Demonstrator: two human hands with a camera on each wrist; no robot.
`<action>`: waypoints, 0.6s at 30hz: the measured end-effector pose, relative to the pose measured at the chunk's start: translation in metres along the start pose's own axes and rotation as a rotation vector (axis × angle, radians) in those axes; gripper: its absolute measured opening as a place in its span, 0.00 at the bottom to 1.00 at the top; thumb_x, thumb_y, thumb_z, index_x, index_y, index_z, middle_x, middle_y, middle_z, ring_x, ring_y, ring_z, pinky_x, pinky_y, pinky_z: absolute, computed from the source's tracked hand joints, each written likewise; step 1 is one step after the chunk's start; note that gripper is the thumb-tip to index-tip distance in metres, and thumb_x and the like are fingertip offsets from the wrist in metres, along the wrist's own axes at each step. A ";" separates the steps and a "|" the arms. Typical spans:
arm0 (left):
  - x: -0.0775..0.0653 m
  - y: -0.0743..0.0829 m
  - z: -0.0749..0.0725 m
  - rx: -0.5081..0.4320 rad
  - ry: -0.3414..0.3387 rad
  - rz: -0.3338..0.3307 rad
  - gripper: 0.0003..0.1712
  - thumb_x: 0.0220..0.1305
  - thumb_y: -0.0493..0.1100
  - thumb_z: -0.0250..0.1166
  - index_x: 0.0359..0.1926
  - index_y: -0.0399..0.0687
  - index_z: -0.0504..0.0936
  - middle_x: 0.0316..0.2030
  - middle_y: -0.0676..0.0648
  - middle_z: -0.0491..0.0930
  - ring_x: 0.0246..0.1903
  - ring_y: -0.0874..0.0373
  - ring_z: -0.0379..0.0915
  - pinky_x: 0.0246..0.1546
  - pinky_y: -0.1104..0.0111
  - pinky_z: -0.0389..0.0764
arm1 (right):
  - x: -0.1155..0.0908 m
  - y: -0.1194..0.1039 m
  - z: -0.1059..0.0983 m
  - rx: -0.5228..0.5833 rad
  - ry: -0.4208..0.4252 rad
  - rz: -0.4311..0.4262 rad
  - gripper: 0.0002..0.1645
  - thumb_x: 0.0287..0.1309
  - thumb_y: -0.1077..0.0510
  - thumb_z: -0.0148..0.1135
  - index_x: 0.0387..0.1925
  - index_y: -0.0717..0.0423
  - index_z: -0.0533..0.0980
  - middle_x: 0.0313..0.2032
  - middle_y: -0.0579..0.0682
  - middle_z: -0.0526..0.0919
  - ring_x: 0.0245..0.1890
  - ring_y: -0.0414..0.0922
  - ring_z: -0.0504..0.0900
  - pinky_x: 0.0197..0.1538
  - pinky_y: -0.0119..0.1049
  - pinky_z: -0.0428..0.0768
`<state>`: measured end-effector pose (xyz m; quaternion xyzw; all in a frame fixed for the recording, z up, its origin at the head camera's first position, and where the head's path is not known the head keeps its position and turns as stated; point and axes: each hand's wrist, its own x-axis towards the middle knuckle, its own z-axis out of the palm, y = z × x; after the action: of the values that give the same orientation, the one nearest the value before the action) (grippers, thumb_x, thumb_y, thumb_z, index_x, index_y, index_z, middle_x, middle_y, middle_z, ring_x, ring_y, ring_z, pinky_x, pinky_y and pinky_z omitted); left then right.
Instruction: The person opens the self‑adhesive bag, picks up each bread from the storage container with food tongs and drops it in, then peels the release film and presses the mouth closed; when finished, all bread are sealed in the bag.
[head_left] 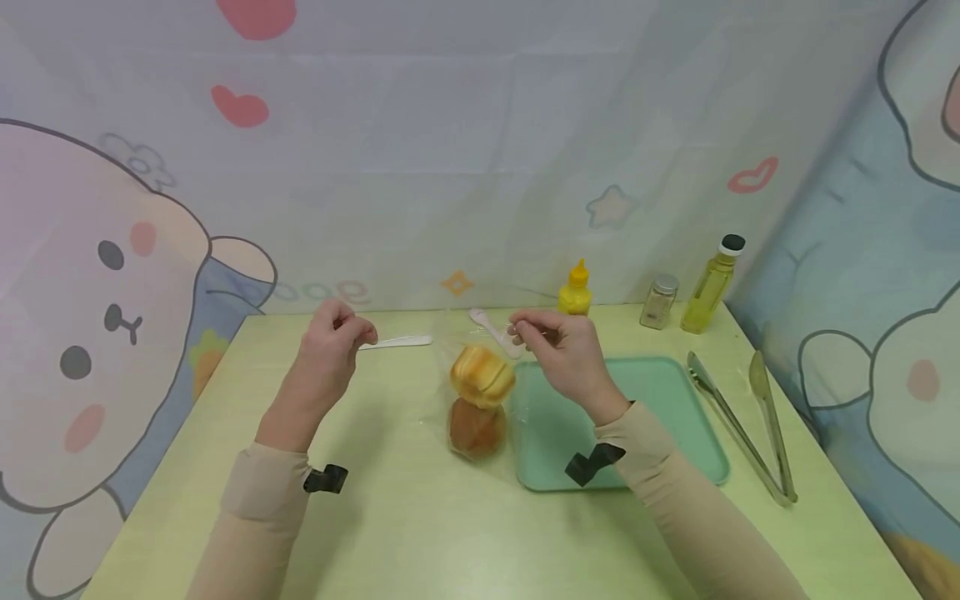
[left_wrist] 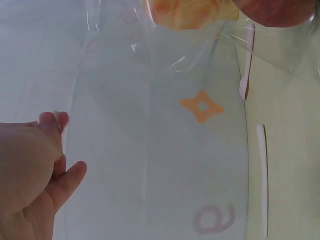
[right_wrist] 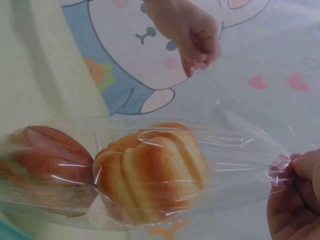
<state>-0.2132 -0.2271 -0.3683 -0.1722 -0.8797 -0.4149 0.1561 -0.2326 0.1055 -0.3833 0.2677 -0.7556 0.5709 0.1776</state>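
Note:
My right hand point(head_left: 566, 354) pinches the gathered top of a clear plastic bag point(right_wrist: 235, 170). Two bread pieces sit inside it, one above the other: a golden scored roll point(head_left: 482, 375) on top and a brown round bun point(head_left: 476, 429) below. My left hand point(head_left: 330, 354) is raised to the left, apart from the bread, fingers bent and tips close together. In the left wrist view its thumb and a fingertip point(left_wrist: 62, 120) meet; I cannot tell whether something thin is between them. A white plastic knife point(head_left: 405, 341) lies on the table behind the left hand.
A pale pink spoon point(head_left: 487, 327) lies behind the bag. The green tray point(head_left: 622, 467) is right of it, with metal tongs point(head_left: 738, 433) beyond. Along the back stand a yellow squeeze bottle point(head_left: 575, 296), a small jar point(head_left: 658, 304) and an oil bottle point(head_left: 707, 296). A printed cloth point(head_left: 420, 125) backs the table.

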 end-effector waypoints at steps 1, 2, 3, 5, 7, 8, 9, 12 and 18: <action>-0.001 -0.004 -0.001 0.090 0.022 0.108 0.08 0.79 0.35 0.59 0.38 0.39 0.73 0.38 0.42 0.70 0.42 0.51 0.77 0.45 0.63 0.81 | 0.000 0.000 0.000 -0.003 0.000 0.001 0.09 0.71 0.67 0.65 0.46 0.65 0.88 0.38 0.58 0.92 0.35 0.54 0.90 0.33 0.26 0.83; -0.002 -0.007 -0.002 0.194 0.065 0.210 0.06 0.76 0.31 0.62 0.37 0.39 0.77 0.38 0.43 0.74 0.39 0.51 0.78 0.40 0.63 0.82 | 0.000 0.001 0.000 -0.004 0.000 0.000 0.09 0.71 0.67 0.65 0.46 0.65 0.88 0.38 0.58 0.92 0.35 0.54 0.90 0.33 0.26 0.82; -0.004 -0.011 -0.003 0.291 0.114 0.296 0.05 0.72 0.29 0.65 0.37 0.39 0.81 0.36 0.44 0.77 0.35 0.52 0.78 0.36 0.64 0.81 | 0.000 0.001 0.000 -0.005 -0.001 0.000 0.09 0.71 0.67 0.65 0.46 0.65 0.88 0.38 0.58 0.91 0.35 0.54 0.90 0.32 0.26 0.82; -0.006 -0.016 -0.005 0.320 0.157 0.356 0.05 0.66 0.27 0.69 0.36 0.40 0.85 0.33 0.46 0.81 0.30 0.55 0.78 0.32 0.70 0.80 | 0.000 0.002 0.000 -0.009 -0.001 0.001 0.09 0.71 0.66 0.65 0.46 0.64 0.88 0.38 0.57 0.91 0.34 0.53 0.90 0.32 0.26 0.81; -0.009 -0.020 -0.008 0.259 0.160 0.352 0.08 0.61 0.27 0.74 0.35 0.43 0.88 0.28 0.51 0.83 0.25 0.60 0.77 0.29 0.76 0.75 | 0.000 0.003 0.000 -0.012 -0.002 0.003 0.09 0.72 0.66 0.65 0.46 0.64 0.88 0.37 0.57 0.91 0.34 0.52 0.90 0.31 0.26 0.81; -0.011 -0.021 -0.010 0.223 0.154 0.346 0.09 0.58 0.26 0.75 0.34 0.43 0.89 0.27 0.52 0.84 0.25 0.62 0.77 0.29 0.79 0.74 | 0.000 0.003 0.000 -0.014 -0.003 0.005 0.09 0.72 0.66 0.65 0.46 0.63 0.88 0.37 0.57 0.91 0.34 0.51 0.90 0.31 0.26 0.81; -0.013 -0.022 -0.012 0.190 0.145 0.348 0.10 0.56 0.26 0.77 0.33 0.44 0.90 0.28 0.52 0.85 0.25 0.62 0.78 0.30 0.81 0.74 | 0.000 0.003 0.000 -0.016 -0.004 0.008 0.09 0.72 0.65 0.65 0.46 0.63 0.88 0.36 0.57 0.91 0.33 0.50 0.90 0.32 0.26 0.81; -0.016 -0.024 -0.019 0.138 0.122 0.392 0.12 0.49 0.25 0.80 0.31 0.43 0.92 0.28 0.52 0.87 0.27 0.61 0.81 0.34 0.83 0.77 | 0.000 0.004 0.000 -0.023 0.000 0.013 0.09 0.72 0.65 0.65 0.45 0.63 0.88 0.37 0.57 0.91 0.34 0.51 0.89 0.31 0.26 0.80; -0.022 -0.031 -0.037 0.238 0.178 0.461 0.13 0.46 0.23 0.80 0.34 0.38 0.93 0.28 0.50 0.82 0.25 0.62 0.72 0.29 0.81 0.69 | 0.001 0.004 -0.003 -0.018 0.018 0.026 0.09 0.72 0.65 0.64 0.45 0.63 0.88 0.38 0.57 0.91 0.35 0.52 0.89 0.31 0.26 0.80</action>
<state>-0.2023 -0.2782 -0.3760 -0.3115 -0.8426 -0.2757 0.3421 -0.2357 0.1085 -0.3846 0.2510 -0.7623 0.5689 0.1795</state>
